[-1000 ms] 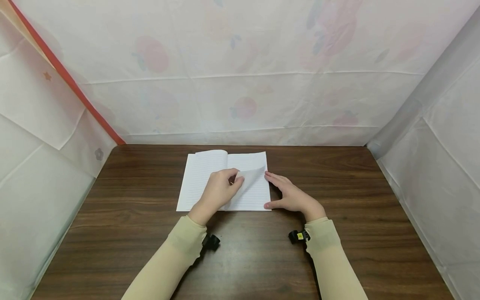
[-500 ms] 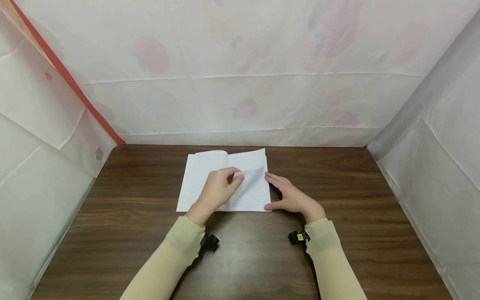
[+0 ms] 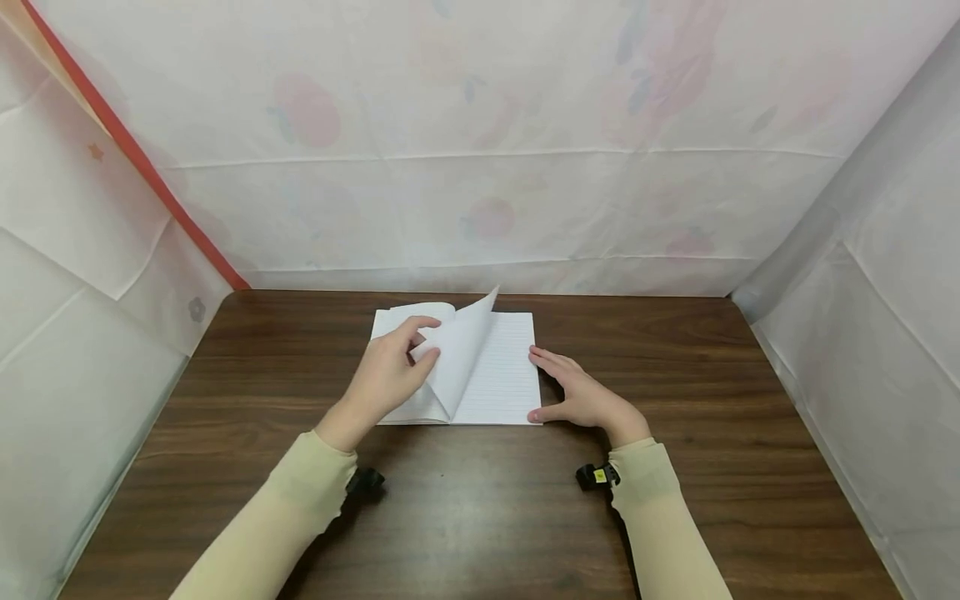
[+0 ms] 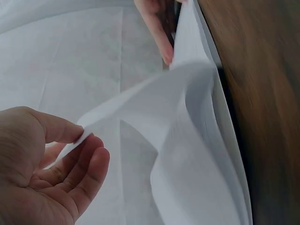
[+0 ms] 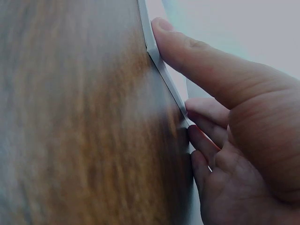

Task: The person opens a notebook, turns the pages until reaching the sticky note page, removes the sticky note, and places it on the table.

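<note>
An open lined notebook (image 3: 501,375) lies in the middle of the brown table (image 3: 675,467). My left hand (image 3: 390,375) pinches one page (image 3: 459,354) between thumb and fingers and holds it raised over the spine; in the left wrist view the same page (image 4: 154,108) curves up from that hand (image 4: 51,168). My right hand (image 3: 581,396) rests on the table with its thumb and fingertips against the notebook's right edge (image 5: 161,70). The right wrist view shows the hand (image 5: 225,126) touching that edge.
White patterned sheeting (image 3: 480,142) walls in the table at the back and on both sides. A red strip (image 3: 127,150) runs down the left corner. Bare wood lies in front of and to either side of the notebook.
My left hand has carried the pinched page up and to the left, from the right-hand side to standing over the spine. The right hand has stayed in place.
</note>
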